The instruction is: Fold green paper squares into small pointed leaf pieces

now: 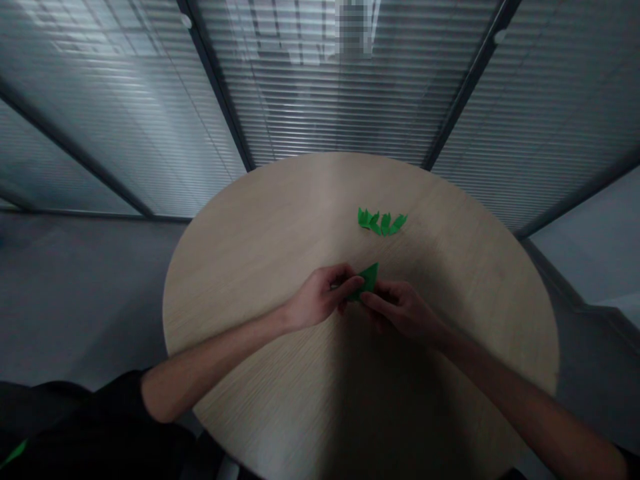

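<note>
A folded piece of green paper is held between my two hands above the middle of the round table, one pointed corner sticking up and to the right. My left hand pinches its left side, thumb on top. From the right, my right hand grips the lower right edge between thumb and fingers. The fingertips behind the paper are partly hidden. Beyond the hands, several small folded green paper pieces lie side by side in a row on the tabletop.
The round wooden table has a curved edge all round. Glass partitions with blinds stand close behind its far edge. Grey floor shows at the left. Something green lies at the lower left, on or by dark fabric.
</note>
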The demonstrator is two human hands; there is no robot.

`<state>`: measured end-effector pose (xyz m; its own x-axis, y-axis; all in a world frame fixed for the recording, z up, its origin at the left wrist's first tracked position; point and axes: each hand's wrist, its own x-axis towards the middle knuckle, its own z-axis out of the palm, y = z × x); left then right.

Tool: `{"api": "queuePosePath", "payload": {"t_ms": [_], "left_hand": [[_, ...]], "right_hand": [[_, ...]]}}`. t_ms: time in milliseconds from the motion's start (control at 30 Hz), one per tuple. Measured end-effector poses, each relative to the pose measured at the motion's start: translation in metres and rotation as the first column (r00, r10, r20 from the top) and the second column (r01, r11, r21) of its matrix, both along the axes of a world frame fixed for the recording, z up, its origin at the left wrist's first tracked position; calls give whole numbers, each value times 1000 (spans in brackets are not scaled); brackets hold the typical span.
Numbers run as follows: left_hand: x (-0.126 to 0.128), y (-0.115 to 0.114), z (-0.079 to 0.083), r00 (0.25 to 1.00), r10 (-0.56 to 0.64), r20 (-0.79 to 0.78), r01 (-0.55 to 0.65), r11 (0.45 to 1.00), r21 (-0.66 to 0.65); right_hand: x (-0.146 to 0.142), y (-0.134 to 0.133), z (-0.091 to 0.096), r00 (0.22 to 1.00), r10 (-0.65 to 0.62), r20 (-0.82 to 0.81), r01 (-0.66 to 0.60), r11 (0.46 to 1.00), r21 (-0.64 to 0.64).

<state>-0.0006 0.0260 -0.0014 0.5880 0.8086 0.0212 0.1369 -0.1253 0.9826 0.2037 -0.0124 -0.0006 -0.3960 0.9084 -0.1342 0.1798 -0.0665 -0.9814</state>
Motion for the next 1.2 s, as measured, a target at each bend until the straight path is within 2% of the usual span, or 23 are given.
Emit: {"api": "queuePosePath", "payload": {"t_ms": [567,700,833,1033,1200], "left_hand": [[0,2,-2,998,59,6,-59,998,25],[0,3,-2,998,63,12,-64,998,31],[-1,5,-3,998,65,19,-65,998,18],[0,2,-5,998,70,7,-70,997,32],[1,0,-2,998,59,-9,-58,997,44]], "right_hand": [[0,-3,-2,999,-11,-45,8,998,-65],[1,0,-5,993,11,-114,-24,993,-114],[1,2,-8,981,-39,-189,7,986,-168],[-2,-1,-3,996,-5,-85,1,999,-44],[-3,-2,-4,998,-21,-58,19,999,-31]]}}
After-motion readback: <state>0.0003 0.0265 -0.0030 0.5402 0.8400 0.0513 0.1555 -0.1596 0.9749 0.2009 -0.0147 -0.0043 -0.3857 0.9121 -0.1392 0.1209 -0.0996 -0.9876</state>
